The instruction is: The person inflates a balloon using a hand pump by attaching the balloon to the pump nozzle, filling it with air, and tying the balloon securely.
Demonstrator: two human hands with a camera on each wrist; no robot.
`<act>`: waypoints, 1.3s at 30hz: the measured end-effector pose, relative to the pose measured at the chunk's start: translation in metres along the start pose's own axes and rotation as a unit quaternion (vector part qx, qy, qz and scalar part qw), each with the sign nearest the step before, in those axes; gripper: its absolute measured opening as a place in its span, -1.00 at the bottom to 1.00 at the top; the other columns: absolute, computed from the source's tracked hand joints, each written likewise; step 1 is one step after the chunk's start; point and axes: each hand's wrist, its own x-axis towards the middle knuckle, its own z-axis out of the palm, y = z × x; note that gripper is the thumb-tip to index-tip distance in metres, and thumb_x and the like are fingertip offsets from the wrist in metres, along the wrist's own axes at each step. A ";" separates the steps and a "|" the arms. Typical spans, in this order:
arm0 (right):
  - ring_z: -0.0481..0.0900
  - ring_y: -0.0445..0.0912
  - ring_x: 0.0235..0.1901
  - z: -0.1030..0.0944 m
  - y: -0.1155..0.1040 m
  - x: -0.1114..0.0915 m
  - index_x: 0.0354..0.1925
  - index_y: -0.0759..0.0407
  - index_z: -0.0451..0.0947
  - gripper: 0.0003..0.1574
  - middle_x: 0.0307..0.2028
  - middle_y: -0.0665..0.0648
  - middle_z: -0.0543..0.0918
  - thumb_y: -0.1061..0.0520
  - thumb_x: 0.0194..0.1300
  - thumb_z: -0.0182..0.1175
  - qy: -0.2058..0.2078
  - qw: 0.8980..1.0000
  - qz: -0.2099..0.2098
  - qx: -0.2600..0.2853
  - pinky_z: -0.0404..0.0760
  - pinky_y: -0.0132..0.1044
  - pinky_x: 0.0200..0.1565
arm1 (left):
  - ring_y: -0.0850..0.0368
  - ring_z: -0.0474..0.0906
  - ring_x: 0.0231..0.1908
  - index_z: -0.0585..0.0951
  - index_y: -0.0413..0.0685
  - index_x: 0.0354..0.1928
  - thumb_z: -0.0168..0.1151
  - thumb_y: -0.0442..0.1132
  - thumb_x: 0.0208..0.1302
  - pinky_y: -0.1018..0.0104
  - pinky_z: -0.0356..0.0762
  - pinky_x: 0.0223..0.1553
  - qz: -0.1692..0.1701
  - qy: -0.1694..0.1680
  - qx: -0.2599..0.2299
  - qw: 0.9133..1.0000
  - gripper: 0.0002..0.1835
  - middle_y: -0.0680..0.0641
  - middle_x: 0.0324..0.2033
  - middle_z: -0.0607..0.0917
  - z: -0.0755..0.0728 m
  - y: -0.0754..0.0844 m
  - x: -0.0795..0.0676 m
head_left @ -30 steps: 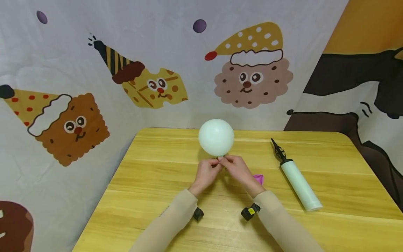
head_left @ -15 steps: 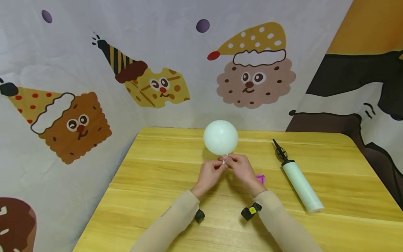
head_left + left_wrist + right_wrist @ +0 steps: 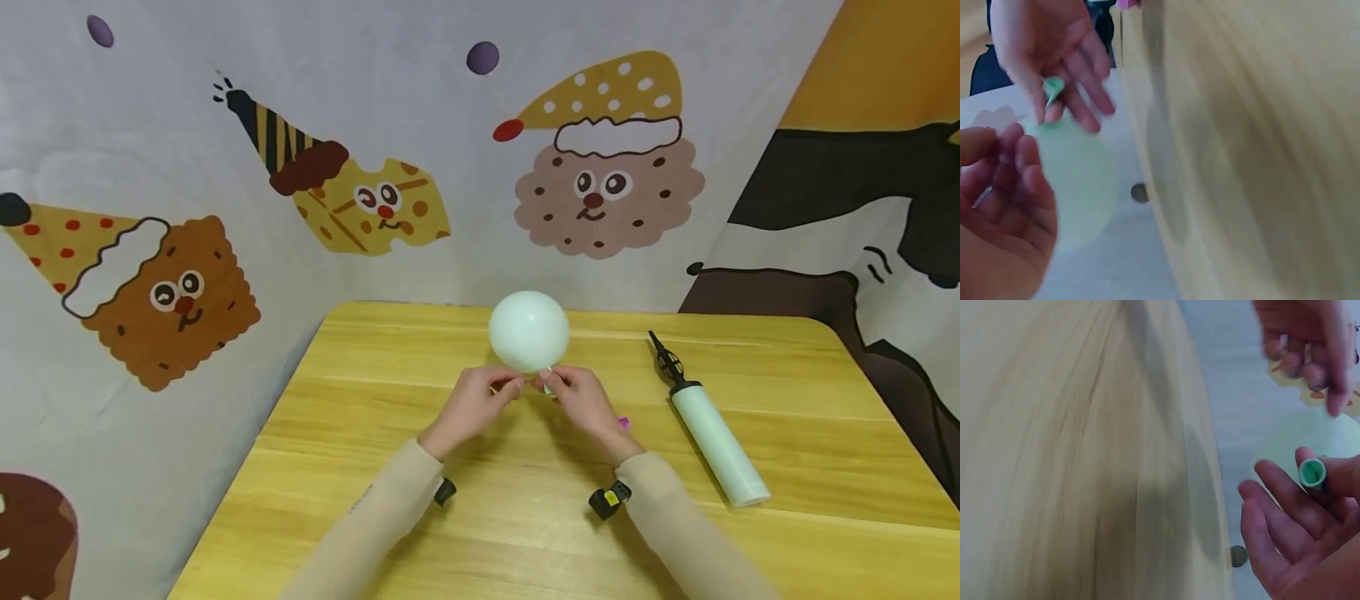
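Pale green balloon (image 3: pixel 528 329), round and full of air, and it's the right hand (image 3: pixel 585 400) alone that has it: thumb and forefinger pinch the neck, the rolled mouth (image 3: pixel 1312 473) poking out of the grip toward the wearer. Over to the left hand (image 3: pixel 476 400), just beside the neck but apart from it, and it holds nothing that shows, the fingers loosely curled.

Danger spot, this one! No knot can be made out, so if that lone pinch slackens, air could rush out and the balloon could shoot away. A hard tug could slide the slick neck free; a fingernail could split it.

Look at the pose: forearms slant inward from the near side, hands meeting over the wooden table (image 3: pixel 525 550). The right hand's other fingers fan out below the pinch; the left hand's fingertips face the right's across a small gap. Beyond them, the balloon is held up toward the far edge.

Further out, a magenta piece (image 3: pixel 624 423) peeps from behind the right wrist, and the hand pump (image 3: pixel 716 442) lies well to the right, nozzle pointing away.
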 end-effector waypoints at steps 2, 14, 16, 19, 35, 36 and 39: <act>0.72 0.07 -0.08 -0.003 0.000 -0.001 -0.16 0.30 0.71 -0.60 -0.14 0.22 0.77 0.06 0.64 0.05 -0.016 1.000 -0.008 -0.024 0.73 0.00 -0.06 | 0.21 0.59 -0.34 0.77 -0.16 -0.01 0.24 -0.27 0.51 0.37 0.62 -0.33 0.039 0.025 0.011 0.999 -0.81 -0.04 -0.21 0.77 -0.006 0.001 0.000; 0.45 -0.16 -0.56 -0.006 -0.011 -0.009 -0.33 0.21 0.57 -0.59 -0.54 -0.01 0.58 0.13 0.67 -0.05 -0.093 0.978 -0.058 -0.179 0.47 -0.27 -0.43 | -0.14 0.23 0.48 0.61 -0.01 0.24 0.44 -0.18 0.34 -0.15 0.18 0.49 0.239 0.017 0.304 0.922 -0.54 -0.13 0.37 0.44 -0.012 0.004 0.009; 0.40 -0.18 -0.59 -0.005 -0.014 -0.011 -0.31 0.23 0.58 -0.61 -0.58 -0.03 0.54 0.14 0.67 -0.04 -0.094 0.973 -0.072 -0.201 0.42 -0.28 -0.47 | -0.16 0.07 0.56 0.54 0.02 0.33 0.44 -0.06 0.34 -0.27 0.06 0.50 0.236 -0.013 0.367 0.900 -0.44 -0.13 0.46 0.36 -0.010 0.008 0.011; 0.39 -0.19 -0.59 -0.004 -0.018 -0.014 -0.28 0.23 0.61 -0.66 -0.58 -0.04 0.51 0.17 0.64 0.01 -0.087 0.966 -0.089 -0.226 0.42 -0.29 -0.48 | -0.14 -0.01 0.59 0.50 0.02 0.37 0.43 0.03 0.34 -0.35 -0.03 0.50 0.235 -0.040 0.439 0.867 -0.37 -0.11 0.52 0.30 -0.007 0.013 0.012; 0.41 -0.20 -0.55 0.006 -0.026 -0.016 -0.36 0.08 0.61 -0.74 -0.54 -0.10 0.53 0.16 0.55 0.17 -0.079 0.949 -0.131 -0.274 0.47 -0.26 -0.44 | -0.04 0.41 0.39 0.70 0.12 0.02 0.39 0.08 0.38 -0.42 0.10 0.43 0.244 -0.048 0.509 0.824 -0.70 0.01 0.18 0.64 -0.001 0.011 0.008; 0.40 -0.19 -0.56 0.007 -0.025 -0.016 -0.37 0.09 0.61 -0.74 -0.56 -0.09 0.52 0.16 0.55 0.17 -0.080 0.949 -0.130 -0.275 0.45 -0.26 -0.45 | -0.03 0.45 0.35 0.72 0.13 -0.01 0.40 0.07 0.37 -0.42 0.11 0.43 0.235 -0.049 0.504 0.830 -0.71 0.00 0.14 0.64 0.000 0.012 0.008; 0.36 -0.20 -0.61 0.009 -0.023 -0.016 -0.40 0.11 0.61 -0.71 -0.60 -0.09 0.48 0.17 0.55 0.17 -0.079 0.951 -0.124 -0.272 0.40 -0.30 -0.50 | 0.00 0.53 0.20 0.75 0.14 -0.10 0.42 0.03 0.35 -0.40 0.20 0.40 0.207 -0.047 0.492 0.844 -0.79 -0.02 0.05 0.61 0.003 0.014 0.006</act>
